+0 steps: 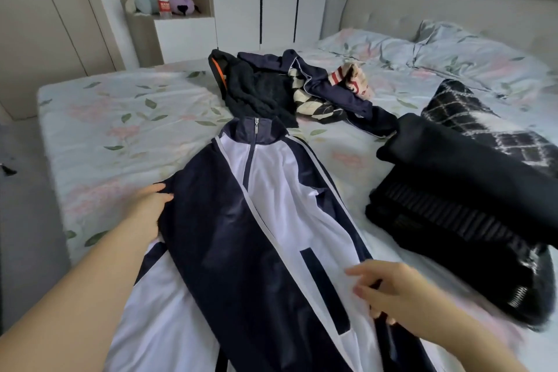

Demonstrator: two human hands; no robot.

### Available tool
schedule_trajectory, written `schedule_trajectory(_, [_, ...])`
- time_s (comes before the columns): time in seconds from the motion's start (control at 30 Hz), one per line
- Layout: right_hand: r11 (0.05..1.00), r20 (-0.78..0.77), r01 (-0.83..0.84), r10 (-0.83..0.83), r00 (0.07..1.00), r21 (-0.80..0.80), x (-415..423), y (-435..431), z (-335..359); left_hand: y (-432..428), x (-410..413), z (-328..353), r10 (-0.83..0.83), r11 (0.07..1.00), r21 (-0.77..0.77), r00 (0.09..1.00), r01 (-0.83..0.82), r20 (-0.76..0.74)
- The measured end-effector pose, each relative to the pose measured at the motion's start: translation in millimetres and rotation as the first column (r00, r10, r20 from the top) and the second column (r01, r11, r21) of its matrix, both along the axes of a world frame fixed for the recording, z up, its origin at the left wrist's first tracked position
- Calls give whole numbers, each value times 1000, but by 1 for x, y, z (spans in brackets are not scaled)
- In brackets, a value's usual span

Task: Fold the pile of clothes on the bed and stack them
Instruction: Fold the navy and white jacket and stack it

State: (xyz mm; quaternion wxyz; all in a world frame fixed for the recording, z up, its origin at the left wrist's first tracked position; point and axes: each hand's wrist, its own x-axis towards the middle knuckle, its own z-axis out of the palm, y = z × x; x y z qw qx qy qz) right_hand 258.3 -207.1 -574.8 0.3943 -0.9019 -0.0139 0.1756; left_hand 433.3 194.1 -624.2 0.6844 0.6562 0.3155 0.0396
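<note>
Left hand [150, 210], right hand [390, 293] on jacket [271, 205]

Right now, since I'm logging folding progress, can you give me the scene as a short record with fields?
surface: bed with floral sheet
item in work: track jacket, navy and white, zipped, front up, collar away from the person
left hand: grips the jacket's left edge
right hand: grips its right edge
folded: dark stack to the right
unfolded: pile beyond the collar

Plush toys [142, 4] beside a bottle [164, 3]
</note>
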Motion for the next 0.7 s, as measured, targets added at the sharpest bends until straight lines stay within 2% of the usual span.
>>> schedule_trajectory(0.07, [961, 196, 160, -116, 974, -226, 12, -10, -2, -11, -8, 6, 0, 933, 360, 1000, 8, -22])
schedule_trajectory(0.1, [931, 223, 226, -164, 961, -288, 12, -14, -1, -20, -16, 12, -22, 872, 489, 1000, 17, 5])
schedule_trajectory(0.13, [898, 194, 245, -184, 964, -366, 7, -16, -3, -31, -24, 18, -82, 831, 554, 996, 46, 40])
schedule_trajectory(0.2, [855, 101, 208, -182, 978, -475, 5, -19, -5, -55, -40, 27, -264, 838, 512, 961, 189, 78])
schedule_trajectory(0.3, [842, -55, 122, -177, 983, -525, 3, -22, -4, -90, -63, 34, -473, 857, 253, 880, 449, 40])
schedule_trajectory(0.4, [878, -177, 49, -150, 973, -476, -2, -27, -2, -110, -77, 33, -571, 815, 125, 821, 566, -2])
schedule_trajectory(0.5, [873, -175, 19, -119, 977, -487, -6, -37, -1, -120, -81, 30, -631, 766, 100, 772, 635, -78])
schedule_trajectory(0.53, [894, -160, 56, -140, 977, -445, -6, -39, 2, -122, -82, 30, -647, 749, 94, 754, 656, -113])
schedule_trajectory(0.57, [936, -143, 121, -176, 974, -331, -8, -42, 6, -124, -83, 30, -660, 734, 92, 739, 673, -138])
schedule_trajectory(0.6, [971, -144, 204, -221, 965, -122, -8, -44, 10, -126, -83, 32, -667, 723, 98, 728, 684, -157])
schedule_trajectory(0.63, [948, -178, 284, -258, 950, 142, -8, -43, 17, -128, -83, 34, -673, 716, 101, 722, 691, -162])
schedule_trajectory(0.67, [865, -220, 326, -257, 941, 383, -9, -41, 24, -130, -84, 36, -681, 704, 127, 715, 698, -158])
schedule_trajectory(0.7, [775, -213, 307, -224, 951, 553, -9, -38, 29, -131, -85, 38, -686, 694, 169, 714, 700, -140])
